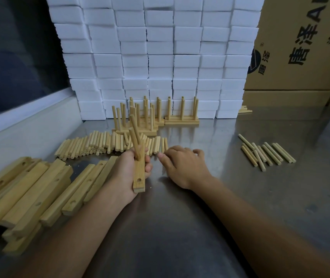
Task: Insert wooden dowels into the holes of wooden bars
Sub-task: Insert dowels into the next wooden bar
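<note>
My left hand (pixel 129 173) grips a wooden bar (pixel 139 177) held lengthwise, with an empty hole near its close end. Two dowels (pixel 134 135) stand up out of the bar's far part. My right hand (pixel 182 165) lies palm down just right of the bar, its fingertips at the near edge of a row of loose dowels (pixel 100 144); whether it holds one is hidden. Empty bars with holes (pixel 39 195) lie piled at the left. Finished bars with upright dowels (pixel 152 115) stand at the back.
A small group of loose dowels (pixel 266 153) lies on the metal table (pixel 200 227) at the right. A wall of white foam blocks (pixel 160 57) closes the back, cardboard boxes (pixel 300 47) stand at the back right, and a white ledge (pixel 29 125) runs along the left.
</note>
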Demonstrator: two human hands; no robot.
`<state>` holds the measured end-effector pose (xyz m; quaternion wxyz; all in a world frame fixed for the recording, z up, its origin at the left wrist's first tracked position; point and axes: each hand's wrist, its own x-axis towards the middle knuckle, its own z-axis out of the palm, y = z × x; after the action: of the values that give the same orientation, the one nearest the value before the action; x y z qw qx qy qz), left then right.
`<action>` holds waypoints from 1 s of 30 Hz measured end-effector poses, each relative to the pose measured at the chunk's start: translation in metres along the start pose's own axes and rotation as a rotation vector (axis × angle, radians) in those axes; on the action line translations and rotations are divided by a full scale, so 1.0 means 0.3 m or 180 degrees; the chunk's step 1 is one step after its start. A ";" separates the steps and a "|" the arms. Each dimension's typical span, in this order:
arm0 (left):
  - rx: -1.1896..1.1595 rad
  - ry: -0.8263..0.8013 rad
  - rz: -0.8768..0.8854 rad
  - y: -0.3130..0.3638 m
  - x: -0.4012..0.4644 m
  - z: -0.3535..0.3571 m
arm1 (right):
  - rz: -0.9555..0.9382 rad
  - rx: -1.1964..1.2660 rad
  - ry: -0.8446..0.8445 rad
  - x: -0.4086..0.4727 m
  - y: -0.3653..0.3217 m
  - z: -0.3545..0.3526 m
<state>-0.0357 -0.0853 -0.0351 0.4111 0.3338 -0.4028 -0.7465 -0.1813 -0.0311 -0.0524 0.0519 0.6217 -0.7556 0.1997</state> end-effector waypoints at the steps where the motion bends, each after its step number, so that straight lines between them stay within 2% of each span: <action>1: 0.0000 0.0000 -0.0003 0.000 0.000 -0.001 | 0.0056 -0.0036 0.0128 -0.001 0.000 -0.002; 6: -0.0005 -0.0006 -0.0001 -0.002 -0.001 0.002 | 0.0207 -0.0070 0.0569 0.008 0.005 -0.006; 11: 0.0006 0.0008 -0.0020 -0.003 -0.001 0.002 | 0.0138 -0.0176 0.0107 0.005 0.004 0.004; 16: -0.0006 -0.0009 -0.0044 -0.003 0.000 -0.004 | 0.0691 -0.0316 0.0454 0.009 0.015 -0.027; 19: 0.0011 -0.0022 -0.0057 -0.001 0.001 -0.006 | 0.0971 -0.0187 0.0303 0.005 0.024 -0.049; 22: 0.0027 -0.0025 -0.0047 0.000 0.002 -0.006 | 0.0870 -0.0300 0.0059 -0.007 0.023 -0.045; 27: 0.0076 -0.0035 -0.0033 -0.001 0.002 -0.006 | 0.0649 0.0289 0.0181 -0.021 0.009 -0.035; 30: 0.0090 -0.0059 -0.0009 -0.002 0.001 -0.008 | 0.0555 0.0688 0.0521 -0.030 0.004 -0.025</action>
<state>-0.0340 -0.0862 -0.0369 0.4016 0.3332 -0.4166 -0.7444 -0.1817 -0.0197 -0.0486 0.0286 0.5373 -0.7741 0.3335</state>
